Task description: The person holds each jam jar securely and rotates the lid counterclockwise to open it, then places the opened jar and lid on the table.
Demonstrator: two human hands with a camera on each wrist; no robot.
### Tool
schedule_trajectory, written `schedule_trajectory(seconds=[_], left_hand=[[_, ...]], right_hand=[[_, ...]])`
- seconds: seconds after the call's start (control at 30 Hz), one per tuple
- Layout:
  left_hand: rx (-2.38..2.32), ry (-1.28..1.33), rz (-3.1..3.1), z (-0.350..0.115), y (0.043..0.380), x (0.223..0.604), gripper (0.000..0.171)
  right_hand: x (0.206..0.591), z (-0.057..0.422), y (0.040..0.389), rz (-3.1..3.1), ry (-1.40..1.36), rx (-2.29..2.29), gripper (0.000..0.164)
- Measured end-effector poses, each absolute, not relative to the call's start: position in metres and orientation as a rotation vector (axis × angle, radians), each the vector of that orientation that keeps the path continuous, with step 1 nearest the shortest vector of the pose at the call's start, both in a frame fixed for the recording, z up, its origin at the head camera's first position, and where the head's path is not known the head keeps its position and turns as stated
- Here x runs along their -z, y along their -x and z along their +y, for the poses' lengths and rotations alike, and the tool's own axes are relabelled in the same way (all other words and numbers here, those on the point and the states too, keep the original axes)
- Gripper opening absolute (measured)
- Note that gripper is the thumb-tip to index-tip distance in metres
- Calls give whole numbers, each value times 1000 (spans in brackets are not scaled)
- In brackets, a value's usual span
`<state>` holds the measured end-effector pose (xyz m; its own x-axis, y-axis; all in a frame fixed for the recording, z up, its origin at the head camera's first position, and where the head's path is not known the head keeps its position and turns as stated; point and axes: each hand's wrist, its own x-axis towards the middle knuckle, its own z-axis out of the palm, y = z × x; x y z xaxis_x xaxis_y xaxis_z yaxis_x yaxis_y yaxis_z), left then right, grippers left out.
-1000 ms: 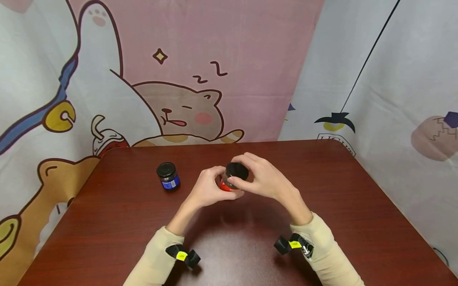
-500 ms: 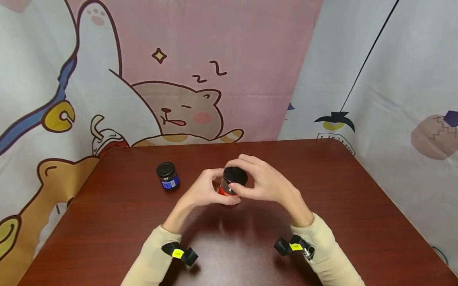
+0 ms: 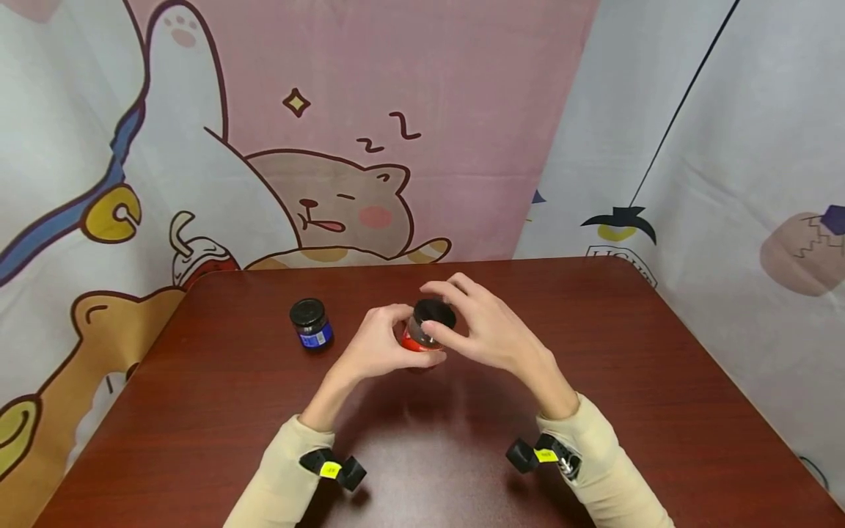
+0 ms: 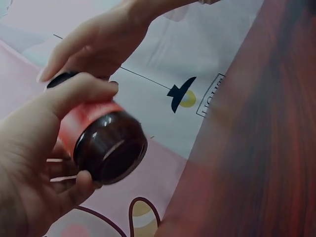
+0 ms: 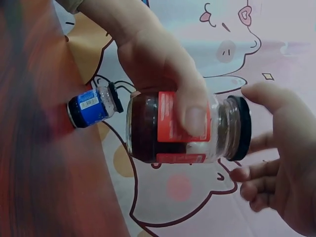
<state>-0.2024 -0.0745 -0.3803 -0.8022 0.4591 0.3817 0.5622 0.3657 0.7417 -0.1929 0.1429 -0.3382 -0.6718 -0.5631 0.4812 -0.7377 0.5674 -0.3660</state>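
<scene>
Above the table, my left hand grips a glass jar with a red label, its thumb pressed across the label. Dark contents fill the jar's lower part. A black lid sits on the jar. Around that lid hovers my right hand, its fingers spread and loosely bent. In the right wrist view its thumb and fingertips are apart from the lid or only near its edge. The jar's dark base faces the left wrist camera.
A second jar with a blue label and black lid stands upright on the reddish-brown table, left of the hands. A cartoon-printed curtain hangs behind the table's far edge.
Fingers of my right hand closed about the lid half a second ago; they are now spread and lifted off it. The gripped jar has dipped toward me, then risen slightly again.
</scene>
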Motion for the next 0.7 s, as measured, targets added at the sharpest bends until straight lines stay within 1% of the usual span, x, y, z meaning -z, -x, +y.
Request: schedule_trajectory(seconds=[0.13, 0.23, 0.3, 0.47, 0.7], left_hand=[[1205, 820, -2550, -72, 201, 381, 37], [1036, 741, -2577, -70, 200, 382, 42], [937, 700, -2581, -68, 199, 383, 46], [774, 639, -2552, -66, 196, 383, 47], [656, 655, -2520, -65, 193, 382, 47]], right_hand=[[343, 142, 195, -2615, -873, -778, 54], [346, 141, 197, -2676, -809, -786, 58], [349, 139, 199, -2690, -791, -793, 57], [355, 135, 202, -2679, -792, -782, 50], [358, 133, 202, -2683, -785, -790, 51]])
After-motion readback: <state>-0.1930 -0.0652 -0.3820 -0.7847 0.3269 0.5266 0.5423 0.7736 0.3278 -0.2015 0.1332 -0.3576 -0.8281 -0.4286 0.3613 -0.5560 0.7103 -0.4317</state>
